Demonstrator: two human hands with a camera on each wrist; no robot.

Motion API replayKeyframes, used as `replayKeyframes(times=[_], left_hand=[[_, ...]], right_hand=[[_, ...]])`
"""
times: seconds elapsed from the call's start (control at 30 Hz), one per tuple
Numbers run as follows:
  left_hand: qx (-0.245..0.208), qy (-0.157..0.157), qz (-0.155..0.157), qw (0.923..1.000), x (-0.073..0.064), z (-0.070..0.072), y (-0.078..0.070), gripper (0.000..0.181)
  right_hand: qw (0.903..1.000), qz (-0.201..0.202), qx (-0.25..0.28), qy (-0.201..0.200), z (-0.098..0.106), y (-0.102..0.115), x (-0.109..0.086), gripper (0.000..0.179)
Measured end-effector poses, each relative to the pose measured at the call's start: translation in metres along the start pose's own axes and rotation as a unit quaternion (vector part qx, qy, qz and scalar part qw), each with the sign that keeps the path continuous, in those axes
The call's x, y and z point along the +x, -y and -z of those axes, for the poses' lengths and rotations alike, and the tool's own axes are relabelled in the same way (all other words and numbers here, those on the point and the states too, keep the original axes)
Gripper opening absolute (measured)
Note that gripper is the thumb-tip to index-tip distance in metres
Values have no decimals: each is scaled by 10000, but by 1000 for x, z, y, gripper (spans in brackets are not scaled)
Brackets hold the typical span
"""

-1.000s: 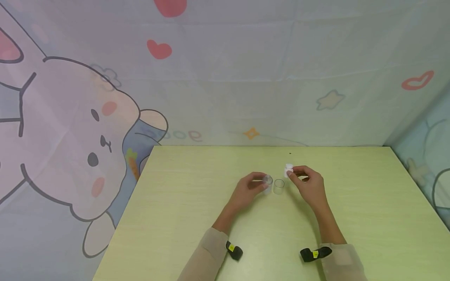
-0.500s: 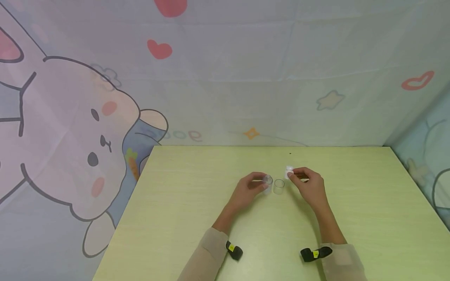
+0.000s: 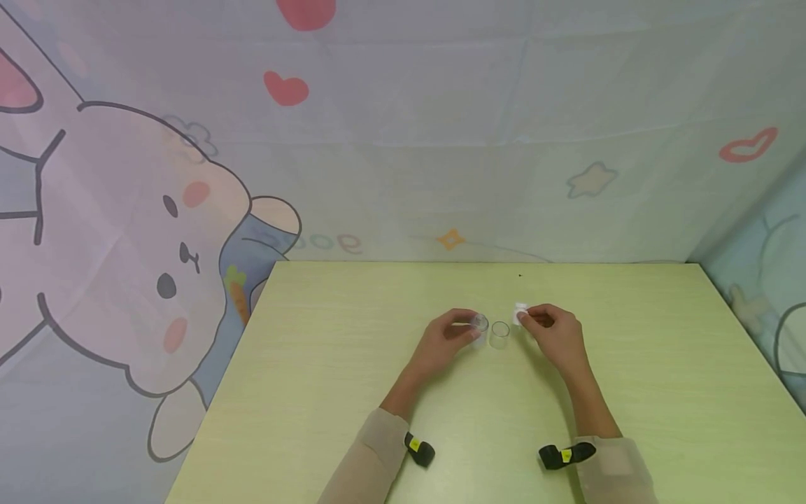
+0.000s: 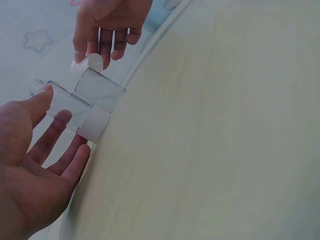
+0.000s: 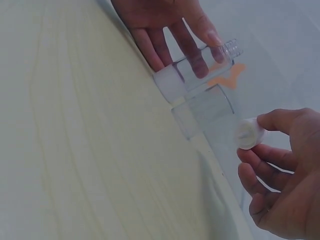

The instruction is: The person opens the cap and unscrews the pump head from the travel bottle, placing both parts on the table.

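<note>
My left hand point(image 3: 441, 343) holds a clear bottle point(image 4: 67, 102) upright on the table, thumb on one side and fingers on the other. Its threaded neck point(image 5: 233, 48) is bare, and a white band point(image 4: 94, 123) wraps its base. Close beside the bottle stands a clear open-topped cylinder point(image 3: 500, 337), like a small cup, touched by neither hand. My right hand point(image 3: 559, 336) pinches a small white cap point(image 5: 250, 134) between thumb and fingertips, just right of the cylinder and raised off the table. The cap's hollow side shows in the right wrist view.
A pale wooden table point(image 3: 302, 350) carries everything, its back edge against a printed cloth backdrop point(image 3: 403, 140). A tiny dark speck point(image 3: 520, 275) lies near that edge. Black straps point(image 3: 420, 451) circle both sleeves.
My right hand has come slightly down and toward me with the white cap, which has also shifted a little right. The left hand, bottle and clear cylinder stay in place.
</note>
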State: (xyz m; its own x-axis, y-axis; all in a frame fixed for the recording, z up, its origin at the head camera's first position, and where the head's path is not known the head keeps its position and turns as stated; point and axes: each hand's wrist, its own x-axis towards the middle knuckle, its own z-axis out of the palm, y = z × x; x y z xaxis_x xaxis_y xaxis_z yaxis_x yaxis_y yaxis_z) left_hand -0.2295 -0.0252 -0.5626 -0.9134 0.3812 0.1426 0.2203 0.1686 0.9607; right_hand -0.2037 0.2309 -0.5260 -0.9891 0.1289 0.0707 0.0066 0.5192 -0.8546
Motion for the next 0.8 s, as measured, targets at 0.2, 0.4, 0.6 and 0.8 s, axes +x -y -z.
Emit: replayKeyframes(times=[0.2, 0.4, 0.6, 0.8], left_hand=[[-5, -7, 5, 10000, 0, 0, 0, 32], [-52, 14, -26, 10000, 0, 0, -1, 32], [-60, 12, 18, 10000, 0, 0, -1, 32], [-91, -2, -10, 10000, 0, -1, 0, 31]], right_hand=[[9998, -146, 20, 113, 1, 0, 0, 46], [9995, -253, -56, 185, 1, -2, 1, 45], [9987, -389, -174, 278, 0, -5, 2, 46], [9984, -380, -244, 352, 0, -6, 2, 46]])
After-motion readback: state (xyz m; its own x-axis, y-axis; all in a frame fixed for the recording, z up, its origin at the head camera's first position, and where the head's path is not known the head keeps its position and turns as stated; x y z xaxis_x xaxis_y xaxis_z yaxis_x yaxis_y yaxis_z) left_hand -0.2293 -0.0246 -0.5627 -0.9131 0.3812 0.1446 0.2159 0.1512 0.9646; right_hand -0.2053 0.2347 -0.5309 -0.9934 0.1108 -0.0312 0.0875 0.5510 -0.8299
